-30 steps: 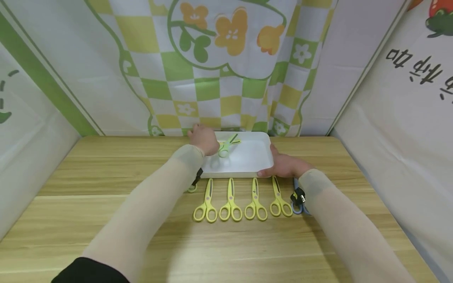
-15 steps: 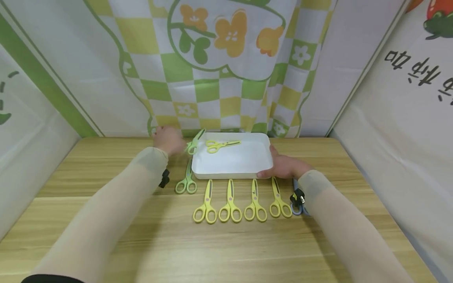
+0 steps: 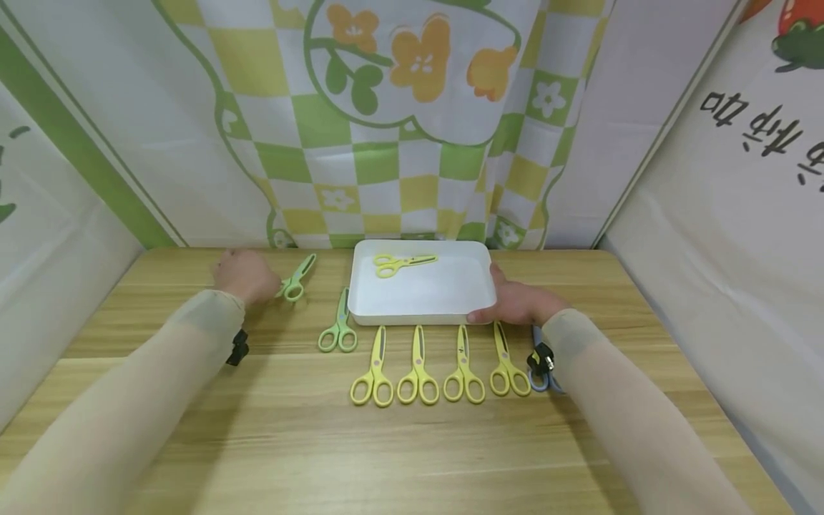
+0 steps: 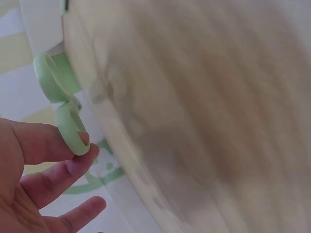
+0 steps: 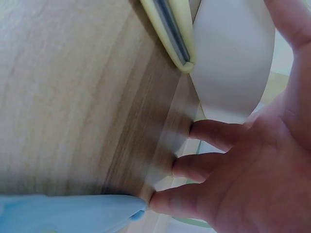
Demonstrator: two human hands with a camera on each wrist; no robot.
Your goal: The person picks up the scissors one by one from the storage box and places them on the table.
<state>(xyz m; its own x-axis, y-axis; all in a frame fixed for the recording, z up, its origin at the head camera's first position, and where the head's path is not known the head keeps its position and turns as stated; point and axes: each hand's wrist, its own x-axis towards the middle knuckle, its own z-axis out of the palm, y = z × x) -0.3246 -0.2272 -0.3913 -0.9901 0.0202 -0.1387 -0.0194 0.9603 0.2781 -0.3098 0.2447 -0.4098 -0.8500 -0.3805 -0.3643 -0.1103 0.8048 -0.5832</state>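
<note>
My left hand (image 3: 247, 275) pinches a pair of light green scissors (image 3: 298, 277) by one finger loop, left of the tray. In the left wrist view thumb and finger hold that green loop (image 4: 73, 133), over the wooden table. My right hand (image 3: 518, 300) rests against the right end of a white tray (image 3: 421, 320), its thumb along the front corner. The right wrist view shows its other fingers (image 5: 187, 199) stretched down to the table. One pair of yellow scissors (image 3: 389, 266) lies in the tray. Another green pair (image 3: 340, 332) lies at its left front corner.
Several yellow scissors (image 3: 420, 383) lie in a row before the tray, blades toward it. Blue scissors (image 3: 539, 380) sit at the row's right end, partly under my right wrist. A checked curtain (image 3: 380, 164) hangs behind the table (image 3: 412, 450).
My left hand has lifted the green scissors out of the tray and carried them left over the table. My right hand and the tray have stayed in place.
</note>
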